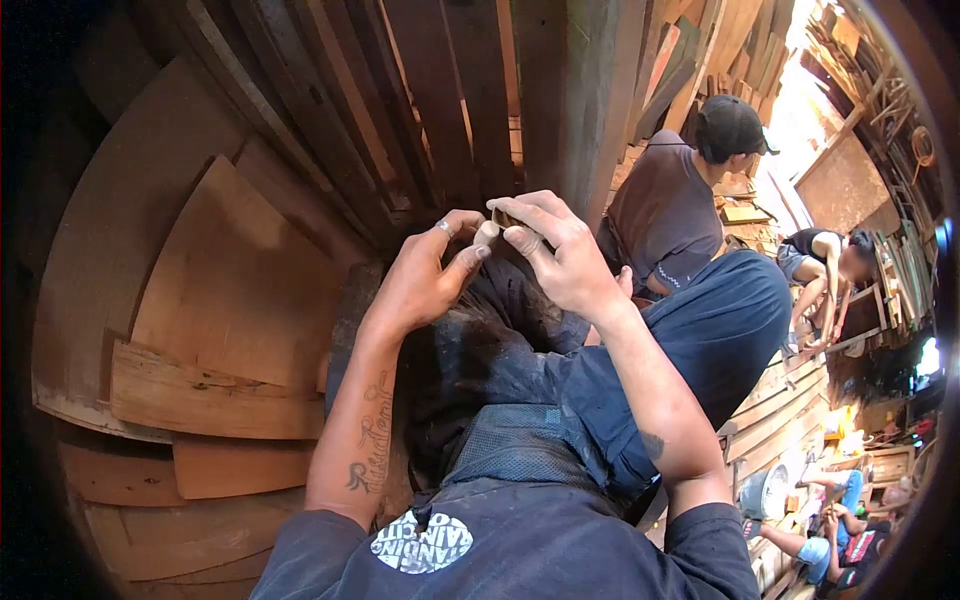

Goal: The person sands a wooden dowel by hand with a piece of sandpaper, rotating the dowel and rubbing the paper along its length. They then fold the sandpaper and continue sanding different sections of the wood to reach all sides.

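Note:
Above my lap, my left hand (422, 277) pinches a small pale wooden piece with a rounded end (487, 234) between thumb and fingers; a ring shows on one finger. My right hand (565, 255) meets it from the other side, its fingers curled round a thin brown piece (503, 219) held close against the wooden one. Most of that brown piece is hidden by the fingers, and I cannot tell what it is. Both hands are nearly touching at the fingertips. Beneath them are my dark trousers (700, 310), one knee raised to the right.
Wooden boards (230, 280) lean in a stack at my left, and upright planks (480, 90) stand right in front. A person in a dark cap (665, 200) sits close at the front right. Farther right, another person (825, 270) bends over, near a grey bucket (765, 492) and more people.

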Available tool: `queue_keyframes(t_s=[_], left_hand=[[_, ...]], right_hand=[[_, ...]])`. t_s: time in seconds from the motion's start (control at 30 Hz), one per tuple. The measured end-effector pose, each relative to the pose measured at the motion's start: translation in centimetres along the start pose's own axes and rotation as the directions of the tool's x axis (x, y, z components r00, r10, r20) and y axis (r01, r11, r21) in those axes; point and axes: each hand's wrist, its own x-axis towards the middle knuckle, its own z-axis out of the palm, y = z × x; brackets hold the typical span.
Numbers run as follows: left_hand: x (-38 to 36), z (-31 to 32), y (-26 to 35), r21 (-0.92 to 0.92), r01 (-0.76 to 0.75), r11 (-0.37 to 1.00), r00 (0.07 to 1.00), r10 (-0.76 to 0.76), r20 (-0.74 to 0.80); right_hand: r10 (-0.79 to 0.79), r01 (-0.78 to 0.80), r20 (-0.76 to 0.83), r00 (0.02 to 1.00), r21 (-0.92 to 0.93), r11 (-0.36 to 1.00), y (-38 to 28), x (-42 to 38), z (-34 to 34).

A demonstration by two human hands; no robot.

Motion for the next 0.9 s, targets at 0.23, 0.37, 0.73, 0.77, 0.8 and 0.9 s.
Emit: queue_keyframes(t_s=[0.23,0.37,0.73,0.77,0.8,0.9], left_hand=[[0.0,0.2,-0.1,-0.01,-0.035,0.999,0.999,0.035,0.003],[-0.1,0.1,0.7,0.009,-0.005,1.0,1.0,0.005,0.012],[0.0,0.3,-0.3,0.018,-0.092,0.996,0.995,0.093,-0.029],[0.1,0.2,-0.3,0.032,-0.07,0.997,0.997,0.071,-0.016],[0.1,0.1,-0.2,0.044,-0.049,0.998,0.999,0.049,-0.002],[0.2,0.1,-0.2,0.044,-0.032,0.999,0.999,0.031,0.013]], right_hand=[[0.018,-0.018,0.013,1.0,-0.006,1.0,-0.4,0.1,-0.1],[-0.02,0.02,0.013,1.0,0.016,1.0,-1.1,0.1,-0.1],[-0.011,0.012,0.007,1.0,-0.034,0.999,-0.7,-0.1,-0.1],[0.0,0.0,0.003,1.0,-0.021,1.0,-0.4,-0.1,-0.1],[0.012,-0.012,-0.001,1.0,-0.009,1.0,-0.4,-0.1,0.0],[0.007,-0.007,0.003,1.0,0.051,0.999,-0.8,0.0,0.0]])
